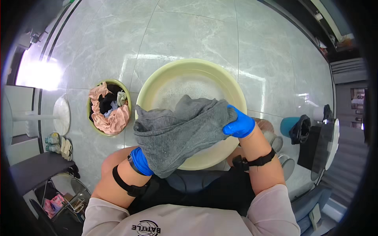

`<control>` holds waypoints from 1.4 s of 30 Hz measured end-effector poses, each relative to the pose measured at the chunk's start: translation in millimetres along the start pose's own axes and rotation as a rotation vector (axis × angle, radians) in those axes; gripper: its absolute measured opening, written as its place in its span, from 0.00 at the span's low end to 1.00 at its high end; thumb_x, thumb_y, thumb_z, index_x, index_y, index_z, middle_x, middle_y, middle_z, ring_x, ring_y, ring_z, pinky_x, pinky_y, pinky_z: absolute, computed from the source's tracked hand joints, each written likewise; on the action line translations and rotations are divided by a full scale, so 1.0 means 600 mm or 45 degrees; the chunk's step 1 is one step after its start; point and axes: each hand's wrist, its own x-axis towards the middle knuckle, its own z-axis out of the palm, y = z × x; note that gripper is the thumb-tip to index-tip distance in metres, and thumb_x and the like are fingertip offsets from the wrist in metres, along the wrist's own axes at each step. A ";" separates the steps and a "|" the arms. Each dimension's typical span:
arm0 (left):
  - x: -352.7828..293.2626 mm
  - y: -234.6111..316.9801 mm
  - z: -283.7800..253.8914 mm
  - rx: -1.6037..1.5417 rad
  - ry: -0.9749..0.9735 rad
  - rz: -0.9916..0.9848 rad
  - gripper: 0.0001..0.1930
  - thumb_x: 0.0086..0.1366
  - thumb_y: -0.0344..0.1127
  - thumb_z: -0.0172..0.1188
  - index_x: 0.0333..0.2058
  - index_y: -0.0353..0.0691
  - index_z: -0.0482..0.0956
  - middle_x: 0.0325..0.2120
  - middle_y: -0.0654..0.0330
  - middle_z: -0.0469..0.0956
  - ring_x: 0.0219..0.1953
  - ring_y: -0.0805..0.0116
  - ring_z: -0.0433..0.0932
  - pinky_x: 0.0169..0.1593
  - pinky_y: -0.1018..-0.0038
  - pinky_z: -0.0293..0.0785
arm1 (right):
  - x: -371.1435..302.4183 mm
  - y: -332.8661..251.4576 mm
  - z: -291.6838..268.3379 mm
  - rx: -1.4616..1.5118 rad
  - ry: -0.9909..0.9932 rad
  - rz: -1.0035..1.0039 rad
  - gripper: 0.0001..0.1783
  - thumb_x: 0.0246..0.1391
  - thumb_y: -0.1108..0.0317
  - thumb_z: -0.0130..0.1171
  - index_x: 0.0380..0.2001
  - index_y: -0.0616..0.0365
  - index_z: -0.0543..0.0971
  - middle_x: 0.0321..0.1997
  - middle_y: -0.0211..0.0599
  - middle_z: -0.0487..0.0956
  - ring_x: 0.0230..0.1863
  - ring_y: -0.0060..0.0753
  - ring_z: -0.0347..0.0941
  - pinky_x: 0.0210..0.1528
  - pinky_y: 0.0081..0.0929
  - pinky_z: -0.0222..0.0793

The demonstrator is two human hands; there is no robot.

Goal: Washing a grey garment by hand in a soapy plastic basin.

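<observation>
A dark grey cloth garment (177,131) is stretched between my hands above a large pale yellow basin (147,88). My right hand (240,122), in a blue glove, grips the garment's right end with its fingers wrapped round the edge. My left hand (141,161) goes in under the garment's left side. Only the blue glove near the wrist shows there, and cloth hides the fingers. Whitish, foamy water (189,87) fills the basin below the garment.
To the left a smaller yellow-green basin (89,112) holds pink, black and pale clothes. A round white stand base (62,116) is farther left, beside shoes (66,148). At the right are a blue bin (288,126) with a black bag and several round metal lids or pans (286,166).
</observation>
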 end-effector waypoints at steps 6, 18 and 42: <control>0.020 0.019 0.003 -0.256 0.020 -0.155 0.25 0.70 0.37 0.53 0.64 0.41 0.66 0.59 0.54 0.71 0.59 0.61 0.73 0.63 0.63 0.70 | 0.009 -0.022 0.080 0.148 0.454 -0.163 0.24 0.53 0.77 0.60 0.56 0.64 0.75 0.54 0.42 0.80 0.55 0.39 0.77 0.57 0.38 0.75; 0.073 0.025 -0.039 -0.977 0.396 -0.463 0.28 0.76 0.48 0.42 0.65 0.34 0.64 0.60 0.47 0.71 0.60 0.55 0.72 0.62 0.57 0.72 | -0.002 -0.052 0.040 0.093 0.910 0.033 0.23 0.56 0.72 0.61 0.56 0.62 0.72 0.50 0.42 0.79 0.51 0.39 0.79 0.51 0.38 0.78; 0.045 0.075 -0.047 -0.550 0.321 -0.255 0.30 0.73 0.33 0.51 0.70 0.38 0.55 0.65 0.53 0.66 0.63 0.59 0.70 0.65 0.62 0.69 | -0.027 -0.032 0.057 0.250 0.430 -0.206 0.37 0.55 0.73 0.60 0.68 0.58 0.64 0.66 0.39 0.71 0.65 0.38 0.68 0.66 0.39 0.65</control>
